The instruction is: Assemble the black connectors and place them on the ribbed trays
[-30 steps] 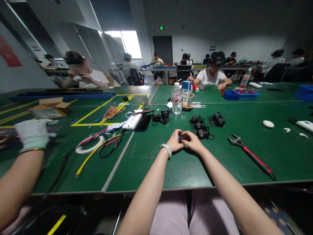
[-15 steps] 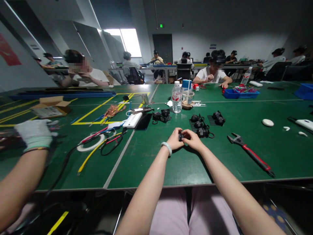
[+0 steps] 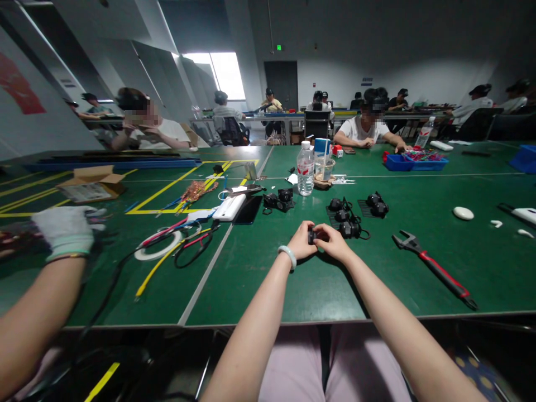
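Observation:
A small black part (image 3: pixel 311 235) is held between my two hands, just above the green table (image 3: pixel 259 279); its kind is too small to make out. My left hand (image 3: pixel 302 241), with a pale bangle at the wrist, closes round its left side. From the right, the fingers of my right hand (image 3: pixel 330 240) grip the same part. Right behind my hands lie several black parts with cable loops (image 3: pixel 348 229). More black parts (image 3: pixel 374 205) rest on a dark grid piece, and another black cluster (image 3: pixel 280 200) sits to the left.
An adjustable wrench (image 3: pixel 435 269) with red-black handle lies right. A water bottle (image 3: pixel 305 168) and a cup (image 3: pixel 324 167) stand behind my hands. Left are a white power bank (image 3: pixel 229 207), cables (image 3: pixel 157 273) and a co-worker's gloved hand (image 3: pixel 65 230). A blue tray (image 3: pixel 414 163) stands at the far right.
The whole view has shifted slightly. My hands keep the same grip on the black part. Across the table, the co-worker's hand has moved to the blue tray.

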Tool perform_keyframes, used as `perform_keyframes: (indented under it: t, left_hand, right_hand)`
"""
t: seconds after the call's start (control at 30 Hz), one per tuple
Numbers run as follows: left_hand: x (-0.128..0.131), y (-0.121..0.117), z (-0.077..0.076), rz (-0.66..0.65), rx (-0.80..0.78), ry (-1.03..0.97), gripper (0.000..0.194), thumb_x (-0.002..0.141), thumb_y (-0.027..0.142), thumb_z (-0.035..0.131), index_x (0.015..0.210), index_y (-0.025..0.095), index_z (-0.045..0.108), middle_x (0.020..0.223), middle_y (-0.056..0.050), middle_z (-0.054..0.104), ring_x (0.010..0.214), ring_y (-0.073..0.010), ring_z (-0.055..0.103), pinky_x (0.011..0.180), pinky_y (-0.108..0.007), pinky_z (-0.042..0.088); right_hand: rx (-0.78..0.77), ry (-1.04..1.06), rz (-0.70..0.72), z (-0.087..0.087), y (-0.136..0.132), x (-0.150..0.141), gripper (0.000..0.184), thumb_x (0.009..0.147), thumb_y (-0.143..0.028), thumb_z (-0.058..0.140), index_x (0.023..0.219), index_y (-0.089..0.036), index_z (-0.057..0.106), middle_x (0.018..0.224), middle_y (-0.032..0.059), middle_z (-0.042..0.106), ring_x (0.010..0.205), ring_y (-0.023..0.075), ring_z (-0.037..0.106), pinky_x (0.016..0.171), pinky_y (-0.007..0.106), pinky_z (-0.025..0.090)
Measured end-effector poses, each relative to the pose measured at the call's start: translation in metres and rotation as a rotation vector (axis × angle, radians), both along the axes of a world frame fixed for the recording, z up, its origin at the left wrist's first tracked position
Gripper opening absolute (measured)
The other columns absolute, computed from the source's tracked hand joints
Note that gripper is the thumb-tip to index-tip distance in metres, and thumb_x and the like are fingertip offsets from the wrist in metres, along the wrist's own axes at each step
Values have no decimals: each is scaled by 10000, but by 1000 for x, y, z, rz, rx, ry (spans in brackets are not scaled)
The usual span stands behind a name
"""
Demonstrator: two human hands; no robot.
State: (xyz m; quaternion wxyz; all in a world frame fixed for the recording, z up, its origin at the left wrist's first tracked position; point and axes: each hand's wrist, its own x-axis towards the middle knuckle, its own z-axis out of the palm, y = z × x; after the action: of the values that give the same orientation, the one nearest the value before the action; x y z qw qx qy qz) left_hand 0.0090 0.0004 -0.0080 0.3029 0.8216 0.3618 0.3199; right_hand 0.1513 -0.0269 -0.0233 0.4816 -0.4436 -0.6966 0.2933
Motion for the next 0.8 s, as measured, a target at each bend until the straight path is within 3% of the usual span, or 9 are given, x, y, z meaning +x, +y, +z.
perform_keyframes:
  t: [0.8]
  left_hand:
    - [3,-1,0,21,51,19,545,529,112,574,1019,158,339,976,-52,435,909,-179,454,834,-358,369]
  right_hand:
    - [25,-7,-8,-2,2,2,288,621,-193,527,909,-184,520,849,8,550,735,125,520,695,268,422]
